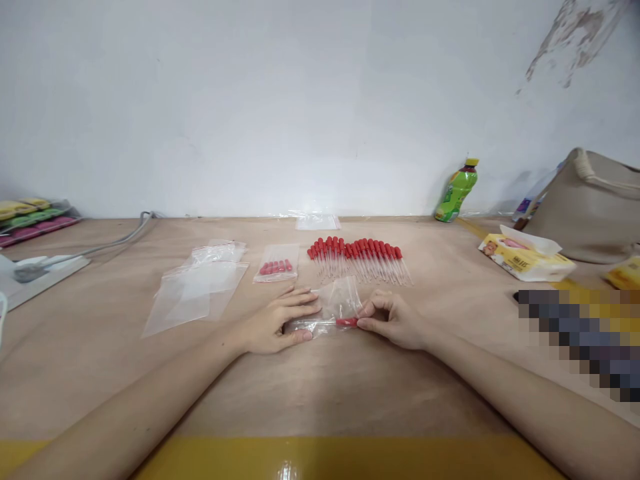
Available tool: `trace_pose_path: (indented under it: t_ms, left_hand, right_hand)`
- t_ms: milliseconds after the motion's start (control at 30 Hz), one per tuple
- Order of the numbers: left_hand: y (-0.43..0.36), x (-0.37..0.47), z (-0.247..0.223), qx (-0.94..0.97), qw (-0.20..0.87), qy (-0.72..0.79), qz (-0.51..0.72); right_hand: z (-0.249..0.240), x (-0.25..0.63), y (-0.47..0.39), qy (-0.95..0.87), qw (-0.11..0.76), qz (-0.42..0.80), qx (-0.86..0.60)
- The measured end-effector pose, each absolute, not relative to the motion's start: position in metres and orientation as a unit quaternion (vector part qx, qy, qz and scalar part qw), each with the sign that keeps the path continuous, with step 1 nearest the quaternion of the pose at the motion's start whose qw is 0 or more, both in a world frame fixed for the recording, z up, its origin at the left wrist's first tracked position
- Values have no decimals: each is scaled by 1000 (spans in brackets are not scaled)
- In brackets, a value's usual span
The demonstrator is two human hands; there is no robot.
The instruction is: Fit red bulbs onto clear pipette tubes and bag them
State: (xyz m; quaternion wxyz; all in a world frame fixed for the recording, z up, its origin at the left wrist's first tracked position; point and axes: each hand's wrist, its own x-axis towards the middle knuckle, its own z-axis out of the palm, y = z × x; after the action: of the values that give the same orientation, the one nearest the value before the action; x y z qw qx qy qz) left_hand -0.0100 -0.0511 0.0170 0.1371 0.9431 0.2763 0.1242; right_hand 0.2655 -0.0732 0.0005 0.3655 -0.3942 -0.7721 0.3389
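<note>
A clear plastic bag (340,300) lies on the table between my hands. My left hand (285,319) rests on its left part, palm down with the fingers spread. At the bag's right side, my right hand (393,320) pinches the end of a red-capped dropper (346,322), whose thin clear stem points left within or under the film; I cannot tell which. Behind the bag lies a row of several red-capped droppers (367,250). A filled bag with several droppers (277,265) lies left of the row, and flat clear bags (193,293) overlap farther left.
A green bottle (456,192) stands by the wall. At right are a yellow tissue pack (527,257) and a beige bag (590,207). A grey cable (107,241) and coloured packs (35,220) lie at left. Yellow tape (310,457) runs along the front edge.
</note>
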Motion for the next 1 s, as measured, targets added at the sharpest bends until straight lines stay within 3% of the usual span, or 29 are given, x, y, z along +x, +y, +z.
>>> trace_pose_path:
  t_ms: [167, 300, 367, 467, 667, 800, 1000]
  left_hand:
    - [-48, -14, 17, 946, 120, 273, 124]
    - [-50, -12, 17, 942, 132, 256, 174]
    - [-51, -11, 17, 939, 148, 246, 188]
    - [-51, -9, 17, 940, 164, 235, 184]
    - [-50, -10, 17, 940, 170, 242, 170]
    - [-51, -9, 18, 943, 167, 235, 168]
    - [-52, -8, 22, 955, 138, 228, 133]
  right_hand:
    - [2, 262, -78, -699, 338, 480, -409]
    - [4, 265, -71, -684, 338, 505, -404]
    - [6, 268, -59, -692, 372, 429, -446]
    - [14, 270, -32, -713, 405, 212, -532]
    - [34, 247, 30, -727, 288, -40, -622]
    - [37, 228, 60, -703, 257, -74, -659]
    - [36, 218, 78, -652, 299, 45, -696]
